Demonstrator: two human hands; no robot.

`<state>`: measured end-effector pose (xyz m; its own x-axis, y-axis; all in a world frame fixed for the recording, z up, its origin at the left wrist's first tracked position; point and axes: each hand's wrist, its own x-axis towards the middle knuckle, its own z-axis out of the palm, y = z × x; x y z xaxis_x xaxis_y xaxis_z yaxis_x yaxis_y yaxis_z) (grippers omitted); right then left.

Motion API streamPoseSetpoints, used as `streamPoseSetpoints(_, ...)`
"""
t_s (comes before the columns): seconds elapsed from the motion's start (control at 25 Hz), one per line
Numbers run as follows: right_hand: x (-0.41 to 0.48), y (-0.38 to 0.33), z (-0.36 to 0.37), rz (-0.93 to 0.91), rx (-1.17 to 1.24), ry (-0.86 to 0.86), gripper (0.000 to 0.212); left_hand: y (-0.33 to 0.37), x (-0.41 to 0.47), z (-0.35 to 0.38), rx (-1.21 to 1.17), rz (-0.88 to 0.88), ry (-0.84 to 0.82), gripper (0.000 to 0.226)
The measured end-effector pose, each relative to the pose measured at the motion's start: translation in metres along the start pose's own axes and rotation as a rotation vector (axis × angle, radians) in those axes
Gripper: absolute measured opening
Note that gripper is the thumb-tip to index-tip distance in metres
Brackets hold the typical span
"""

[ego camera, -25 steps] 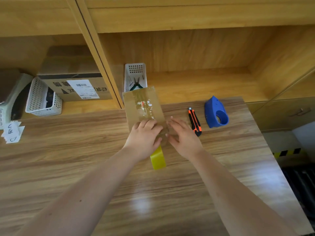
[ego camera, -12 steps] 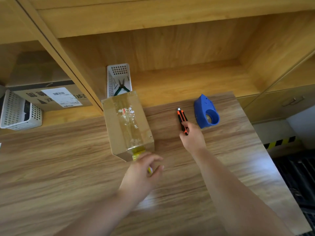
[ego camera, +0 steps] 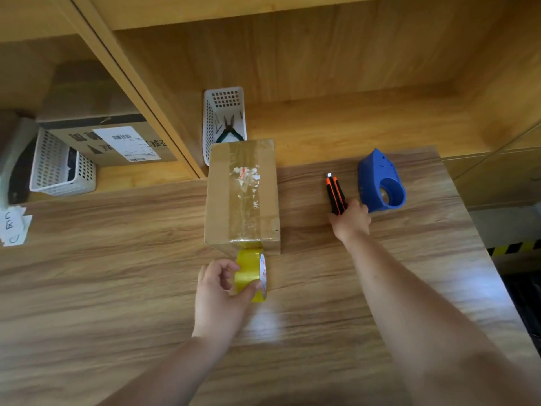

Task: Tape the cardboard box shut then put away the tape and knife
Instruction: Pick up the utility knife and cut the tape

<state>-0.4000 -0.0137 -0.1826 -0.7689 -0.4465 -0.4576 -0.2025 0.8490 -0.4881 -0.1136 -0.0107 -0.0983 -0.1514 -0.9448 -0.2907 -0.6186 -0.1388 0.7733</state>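
the cardboard box (ego camera: 241, 194) lies on the wooden bench (ego camera: 117, 288), its far end against the edge of the shelf behind. a strip of clear tape runs lengthwise along its top and down over the near end, where it is still joined to the yellow tape roll (ego camera: 251, 273). the roll stands on edge on the bench just in front of the box. the left hand (ego camera: 218, 294) is wrapped around the roll, thumb pressed on its right side and fingers curled over the left.

to the right of the box, well apart from it, the orange and black utility knife (ego camera: 335, 194) lies on the bench with its metal tip pointing away from the person. the right hand (ego camera: 351, 221) has its fingers closed over the near end of the knife's handle. just beside the knife, to its right, sits a blue tape dispenser (ego camera: 380, 183), close to the knuckles of that hand; whether they touch cannot be told.

behind the box, a white perforated basket (ego camera: 225, 98) on the shelf holds green-handled pliers (ego camera: 229, 131). further left on the shelf stand a larger labelled carton (ego camera: 111, 142) and another white basket (ego camera: 58, 168). paper slips (ego camera: 13, 227) lie at the bench's left edge.
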Motion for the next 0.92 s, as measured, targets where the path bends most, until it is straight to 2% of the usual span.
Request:
streamPoseSetpoints(0.08,0.004,-0.003,0.004,0.062,-0.038,0.012,0.059,-0.004,0.001,0.001,-0.027,-0.149,0.005,0.057)
streamPoseSetpoints(0.16,0.008,-0.003,0.009,0.077,-0.053,0.009,0.059,-0.005,0.001,0.002,-0.105,-0.251,-0.029,0.056)
streamPoseSetpoints(0.32,0.011,-0.002,0.013,0.101,0.037,-0.047,0.058,-0.007,0.002,0.003,-0.169,-0.248,-0.155,0.022)
streamPoseSetpoints(0.4,0.007,-0.004,0.014,0.125,0.126,-0.107,0.052,-0.009,0.002,0.005,-0.243,-0.263,-0.190,0.017)
streamPoseSetpoints(0.48,0.003,-0.008,0.014,0.219,0.437,-0.170,0.044,-0.006,0.002,0.006,-0.330,-0.281,-0.214,0.013)
streamPoseSetpoints(0.56,-0.005,-0.012,0.011,0.377,0.951,-0.270,0.032,-0.002,0.001,0.006,-0.416,-0.296,-0.240,0.011)
streamPoseSetpoints(0.64,-0.019,-0.012,0.004,0.452,1.322,-0.362,0.023,0.000,0.001,0.004,-0.471,-0.295,-0.268,0.008)
streamPoseSetpoints(0.72,-0.038,-0.009,-0.004,0.387,1.405,-0.496,0.023,-0.003,0.001,0.000,-0.491,-0.281,-0.285,0.008)
streamPoseSetpoints(0.8,-0.060,-0.006,-0.014,0.268,1.366,-0.605,0.026,-0.005,0.000,-0.004,-0.504,-0.275,-0.297,0.008)
streamPoseSetpoints(0.92,-0.093,0.000,-0.032,0.114,1.253,-0.645,0.025,-0.002,-0.008,-0.011,-0.511,-0.257,-0.322,0.009)
